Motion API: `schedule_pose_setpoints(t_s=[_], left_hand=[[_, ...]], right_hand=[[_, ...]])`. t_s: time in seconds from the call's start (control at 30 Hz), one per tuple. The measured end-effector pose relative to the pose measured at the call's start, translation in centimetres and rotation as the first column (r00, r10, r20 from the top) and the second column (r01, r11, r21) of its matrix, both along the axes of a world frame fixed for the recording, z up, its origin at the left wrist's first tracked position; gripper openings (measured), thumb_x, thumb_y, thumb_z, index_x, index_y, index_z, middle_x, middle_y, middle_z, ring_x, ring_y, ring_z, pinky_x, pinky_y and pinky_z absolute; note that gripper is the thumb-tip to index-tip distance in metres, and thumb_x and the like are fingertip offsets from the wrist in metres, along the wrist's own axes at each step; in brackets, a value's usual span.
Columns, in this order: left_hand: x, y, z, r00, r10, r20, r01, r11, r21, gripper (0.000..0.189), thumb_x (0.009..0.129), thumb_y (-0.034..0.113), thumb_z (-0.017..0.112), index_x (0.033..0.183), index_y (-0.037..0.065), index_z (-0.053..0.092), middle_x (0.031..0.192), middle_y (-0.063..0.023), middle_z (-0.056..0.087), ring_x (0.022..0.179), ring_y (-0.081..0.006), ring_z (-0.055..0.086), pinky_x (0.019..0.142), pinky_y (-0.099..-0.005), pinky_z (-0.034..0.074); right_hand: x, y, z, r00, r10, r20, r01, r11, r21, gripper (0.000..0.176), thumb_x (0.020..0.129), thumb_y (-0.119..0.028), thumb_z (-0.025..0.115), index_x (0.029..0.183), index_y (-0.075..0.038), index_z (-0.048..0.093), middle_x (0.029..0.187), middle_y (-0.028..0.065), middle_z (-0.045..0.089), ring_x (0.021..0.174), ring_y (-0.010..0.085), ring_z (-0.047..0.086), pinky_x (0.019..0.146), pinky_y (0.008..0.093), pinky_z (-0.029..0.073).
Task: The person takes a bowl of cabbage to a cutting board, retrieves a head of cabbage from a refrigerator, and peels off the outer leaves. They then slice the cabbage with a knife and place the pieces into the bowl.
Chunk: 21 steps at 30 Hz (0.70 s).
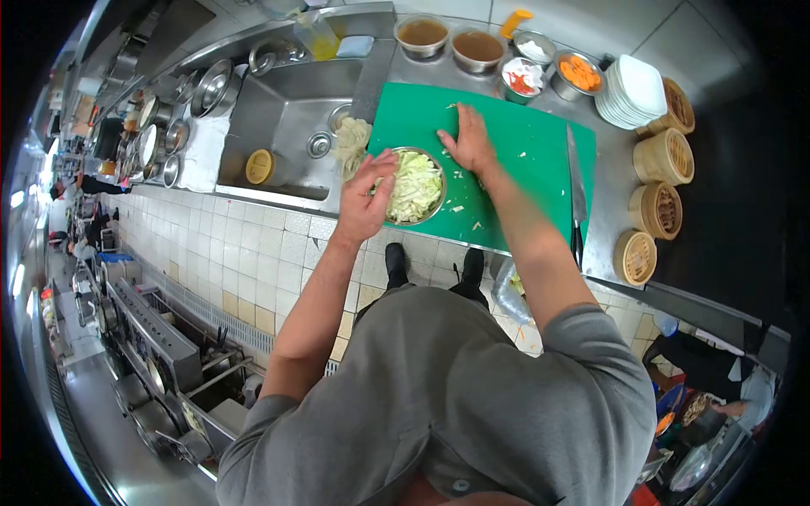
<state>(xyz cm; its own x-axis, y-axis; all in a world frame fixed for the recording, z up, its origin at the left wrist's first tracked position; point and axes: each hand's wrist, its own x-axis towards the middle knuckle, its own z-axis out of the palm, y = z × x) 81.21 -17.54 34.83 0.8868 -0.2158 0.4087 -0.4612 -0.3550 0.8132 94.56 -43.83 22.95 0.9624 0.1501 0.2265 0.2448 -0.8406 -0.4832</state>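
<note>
A metal bowl [442, 199] full of chopped pale green cabbage [415, 184] stands at the near left edge of the green cutting board [523, 126]. My left hand [366, 199] holds the bowl's left rim, its fingers curved over the edge. Flat against the board, beyond the bowl and to its right, lies my right hand [469, 145] with thumb apart and nothing held. Small cabbage scraps [458, 208] are scattered around it. Along the board's right side rests a long knife [576, 181] with a black handle, touched by neither hand.
Left of the board are a crumpled cloth [351, 145] and a steel sink [283, 105]. Behind it stand bowls of brown liquid [479, 46] and a bowl of orange pieces [579, 73]. Stacked white plates [637, 88] and bamboo steamers [664, 156] line the right. A co-worker's arm [731, 408] shows lower right.
</note>
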Motion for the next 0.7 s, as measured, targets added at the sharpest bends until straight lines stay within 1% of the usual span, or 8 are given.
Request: schedule_pose_setpoints(t_s=[0.07,0.13,0.2,0.27,0.43,0.57,0.67,0.7], left_hand=[[0.0,1.2,-1.5,0.993,0.113,-0.031,-0.116,0.984,-0.132,0.020,0.102,0.009,0.069,0.119,0.002,0.074,0.130,-0.0155,0.075,0.129,-0.0286,0.067,0.114,-0.0443,0.047],[0.0,3.1,-4.0,0.877,0.269,-0.398,-0.413,0.846,-0.338,0.023,0.104,0.009,0.066,0.125,-0.001,0.070,0.122,-0.0115,0.075,0.118,-0.0207,0.069,0.102,-0.0366,0.054],[-1.4,3.4,-3.3,0.846,0.331,-0.417,-0.477,0.819,-0.318,0.024,0.106,0.016,0.067,0.124,-0.001,0.069,0.114,-0.0057,0.074,0.106,-0.0131,0.067,0.094,-0.0323,0.055],[-2.1,5.2,-5.7,0.612,0.249,-0.751,-0.571,0.795,-0.203,0.022,0.106,0.022,0.068,0.118,0.004,0.070,0.106,-0.0019,0.072,0.100,-0.0111,0.066,0.089,-0.0300,0.054],[-3.4,5.1,-6.8,0.580,0.027,-0.814,-0.471,0.826,-0.308,0.018,0.105,0.027,0.070,0.106,0.009,0.069,0.101,0.0008,0.071,0.097,-0.0097,0.065,0.087,-0.0304,0.054],[-2.6,4.1,-5.4,0.569,-0.034,-0.822,-0.436,0.835,-0.336,0.017,0.105,0.026,0.069,0.097,0.011,0.064,0.099,0.0006,0.068,0.094,-0.0109,0.065,0.084,-0.0340,0.059],[-1.7,4.2,-6.0,0.528,-0.034,-0.849,-0.406,0.868,-0.287,0.015,0.104,0.020,0.067,0.092,0.012,0.060,0.095,0.0006,0.065,0.090,-0.0120,0.065,0.078,-0.0362,0.063],[-1.6,4.1,-6.1,0.542,-0.045,-0.839,-0.404,0.862,-0.307,0.014,0.103,0.018,0.066,0.092,0.012,0.060,0.095,0.0000,0.065,0.089,-0.0124,0.066,0.076,-0.0356,0.063]], right_hand=[[2.3,0.3,0.0,0.998,0.050,0.042,-0.051,0.999,0.010,0.078,0.104,-0.049,0.060,0.158,0.004,0.041,0.162,0.0291,0.043,0.156,0.0423,0.034,0.132,0.0528,0.023],[4.4,0.2,-0.2,0.987,0.160,0.018,-0.160,0.986,-0.045,0.071,0.105,-0.046,0.058,0.155,0.003,0.046,0.162,0.0266,0.044,0.156,0.0408,0.035,0.132,0.0524,0.024],[3.9,-0.1,-0.4,0.966,0.257,-0.020,-0.257,0.961,-0.102,0.064,0.107,-0.043,0.056,0.153,0.002,0.051,0.163,0.0241,0.045,0.156,0.0392,0.035,0.132,0.0520,0.024],[2.7,-0.9,-0.3,0.910,0.409,-0.070,-0.415,0.899,-0.139,0.053,0.109,-0.034,0.053,0.149,0.001,0.056,0.163,0.0198,0.047,0.158,0.0358,0.034,0.133,0.0503,0.023],[-6.1,-2.8,-1.1,0.769,0.636,-0.072,-0.639,0.759,-0.120,0.048,0.107,-0.023,0.054,0.149,0.001,0.056,0.163,0.0196,0.048,0.158,0.0346,0.034,0.134,0.0491,0.023],[-13.0,-4.6,0.1,0.765,0.626,-0.154,-0.643,0.756,-0.120,0.052,0.105,-0.023,0.057,0.152,0.000,0.054,0.163,0.0206,0.047,0.158,0.0346,0.034,0.134,0.0493,0.022],[-15.9,-5.9,3.0,0.809,0.571,-0.142,-0.573,0.819,0.025,0.063,0.102,-0.032,0.064,0.155,-0.002,0.050,0.165,0.0206,0.044,0.160,0.0351,0.031,0.133,0.0530,0.020],[-16.8,-6.3,4.3,0.889,0.448,-0.093,-0.451,0.892,-0.022,0.069,0.099,-0.038,0.068,0.156,-0.002,0.048,0.167,0.0203,0.041,0.160,0.0359,0.029,0.133,0.0552,0.018]])
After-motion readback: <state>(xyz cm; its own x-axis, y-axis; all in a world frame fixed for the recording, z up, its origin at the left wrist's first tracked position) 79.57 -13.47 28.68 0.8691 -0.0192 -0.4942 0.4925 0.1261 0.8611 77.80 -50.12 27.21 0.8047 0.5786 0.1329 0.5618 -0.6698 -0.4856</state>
